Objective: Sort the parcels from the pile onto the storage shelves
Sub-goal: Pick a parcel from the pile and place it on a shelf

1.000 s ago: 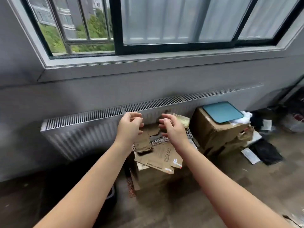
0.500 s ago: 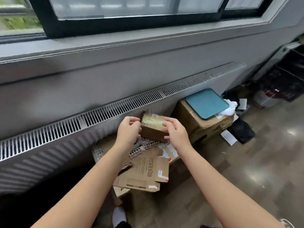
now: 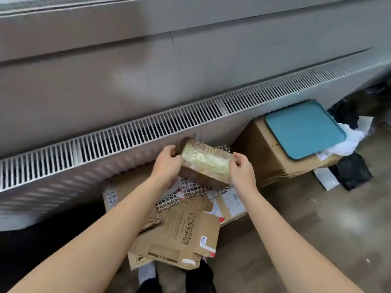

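Note:
A small brown cardboard parcel with shiny clear tape over its top is held just above the pile. My left hand grips its left end and my right hand grips its right end. Below it lies the pile: flattened printed cardboard, white plastic mesh and a labelled box, all heaped in an open carton in front of the radiator. No storage shelves are in view.
A long white radiator runs along the grey wall behind the pile. To the right stands a larger cardboard box with a teal tray on top. White paper and a black bag lie on the floor beside it.
Both hands closed on the taped parcel and lifted it off the pile. The view has dropped from the window toward the radiator and floor, and come closer.

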A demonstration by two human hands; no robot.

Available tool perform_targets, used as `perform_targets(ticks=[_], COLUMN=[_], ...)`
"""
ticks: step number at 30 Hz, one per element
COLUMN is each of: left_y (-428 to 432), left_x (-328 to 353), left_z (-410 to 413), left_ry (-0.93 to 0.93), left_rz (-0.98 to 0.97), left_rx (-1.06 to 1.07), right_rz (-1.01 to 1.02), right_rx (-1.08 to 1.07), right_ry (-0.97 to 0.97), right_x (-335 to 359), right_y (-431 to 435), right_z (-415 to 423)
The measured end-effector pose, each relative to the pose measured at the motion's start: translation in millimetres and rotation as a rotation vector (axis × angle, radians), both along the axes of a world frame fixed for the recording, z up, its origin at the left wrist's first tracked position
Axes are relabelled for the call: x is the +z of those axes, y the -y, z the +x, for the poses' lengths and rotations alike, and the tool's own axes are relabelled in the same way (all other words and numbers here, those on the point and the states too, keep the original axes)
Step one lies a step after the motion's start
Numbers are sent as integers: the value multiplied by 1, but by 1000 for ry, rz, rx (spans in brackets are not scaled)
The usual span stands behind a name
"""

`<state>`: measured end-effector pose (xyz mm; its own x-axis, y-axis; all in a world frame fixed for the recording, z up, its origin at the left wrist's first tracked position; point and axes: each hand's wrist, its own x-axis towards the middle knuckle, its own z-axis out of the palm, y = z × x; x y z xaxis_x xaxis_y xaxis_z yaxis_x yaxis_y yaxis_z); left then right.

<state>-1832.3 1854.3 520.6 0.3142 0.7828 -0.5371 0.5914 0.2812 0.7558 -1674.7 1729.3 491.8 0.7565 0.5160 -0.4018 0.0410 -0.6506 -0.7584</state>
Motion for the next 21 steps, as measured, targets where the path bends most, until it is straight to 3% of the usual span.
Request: perform_targets(ticks=[7, 11, 17, 21], left_y=[-21, -22, 1, 24], left_x=[-72, -95, -81, -60], left_z=[24, 28, 27, -9], left_ry=[-79, -61, 82, 64], left_rz=[-306, -324, -463, -442], left_rx=[144, 135, 372, 486], right_rz=[-167, -226, -270, -330], right_rx=[208, 373, 446, 657], right_ry=[-71, -44, -58, -56], right_x=[-68, -81, -63, -22], right_y=[-25, -32, -36, -48], right_z=[56, 66, 74, 64])
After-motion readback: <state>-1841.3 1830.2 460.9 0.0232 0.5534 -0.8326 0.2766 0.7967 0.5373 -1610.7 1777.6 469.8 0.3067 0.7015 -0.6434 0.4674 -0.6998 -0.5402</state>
